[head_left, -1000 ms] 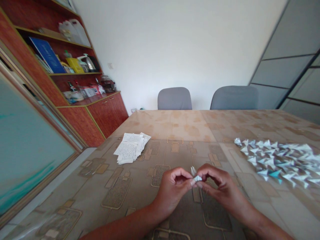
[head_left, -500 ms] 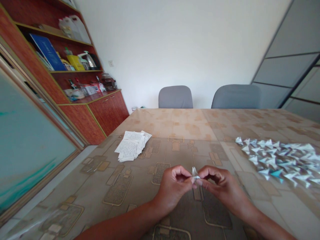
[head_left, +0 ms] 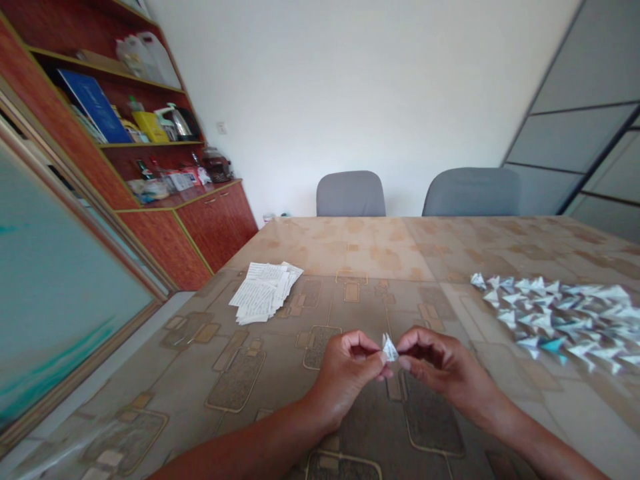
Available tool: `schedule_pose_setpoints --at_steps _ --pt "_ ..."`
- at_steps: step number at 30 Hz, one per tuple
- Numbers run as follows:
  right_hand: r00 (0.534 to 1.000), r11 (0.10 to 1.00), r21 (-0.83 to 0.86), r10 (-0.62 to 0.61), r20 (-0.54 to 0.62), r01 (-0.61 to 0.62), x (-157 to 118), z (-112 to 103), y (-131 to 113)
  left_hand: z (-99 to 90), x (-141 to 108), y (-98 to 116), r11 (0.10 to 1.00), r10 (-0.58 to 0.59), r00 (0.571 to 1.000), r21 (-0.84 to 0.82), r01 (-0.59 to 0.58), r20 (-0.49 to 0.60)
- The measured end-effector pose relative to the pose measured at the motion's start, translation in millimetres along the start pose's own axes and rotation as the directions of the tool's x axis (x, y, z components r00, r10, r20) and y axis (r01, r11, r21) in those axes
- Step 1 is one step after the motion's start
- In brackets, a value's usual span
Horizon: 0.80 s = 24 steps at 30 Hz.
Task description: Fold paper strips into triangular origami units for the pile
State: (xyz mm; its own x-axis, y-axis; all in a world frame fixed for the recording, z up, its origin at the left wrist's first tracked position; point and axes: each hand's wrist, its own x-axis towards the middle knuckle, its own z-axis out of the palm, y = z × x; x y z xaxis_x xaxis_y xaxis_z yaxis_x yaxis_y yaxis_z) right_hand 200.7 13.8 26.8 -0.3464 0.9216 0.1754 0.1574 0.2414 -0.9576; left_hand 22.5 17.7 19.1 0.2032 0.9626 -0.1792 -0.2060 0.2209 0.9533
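A small white folded paper piece point(head_left: 389, 348), with printed marks and pointed tips on top, is held above the table between my hands. My left hand point(head_left: 346, 368) pinches its left side between thumb and fingertips. My right hand point(head_left: 444, 361) has thumb and forefinger closed at its right corner. To the right, several similar folded paper pieces point(head_left: 547, 319), mostly white with one teal, stand grouped in rows. A loose stack of printed paper slips point(head_left: 265, 293) lies to the left, beyond my left hand.
The patterned table point(head_left: 280, 393) carries everything. Two grey chairs point(head_left: 351, 195) stand behind its far edge, against the white wall. At the left are a red-brown shelf cabinet point(head_left: 220, 223) with bottles, a kettle and boxes, and a frosted door point(head_left: 60, 287).
The folded paper has turned to show a broader, triangular printed face. My right fingertips have shifted slightly right, to its corner; my left hand has stayed nearly still.
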Motion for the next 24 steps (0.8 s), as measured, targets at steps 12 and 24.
schedule_pose_setpoints --at_steps 12,24 --pt "0.99 0.99 0.138 0.034 -0.135 -0.015 1 16 -2 1.3 3 -6 0.995 0.078 0.997 0.054 -0.079 0.011" --pt "1.0 0.974 0.226 0.02 -0.01 -0.017 1 10 12 -8.5 4 -12 0.99 0.037 0.98 0.129 -0.063 0.195"
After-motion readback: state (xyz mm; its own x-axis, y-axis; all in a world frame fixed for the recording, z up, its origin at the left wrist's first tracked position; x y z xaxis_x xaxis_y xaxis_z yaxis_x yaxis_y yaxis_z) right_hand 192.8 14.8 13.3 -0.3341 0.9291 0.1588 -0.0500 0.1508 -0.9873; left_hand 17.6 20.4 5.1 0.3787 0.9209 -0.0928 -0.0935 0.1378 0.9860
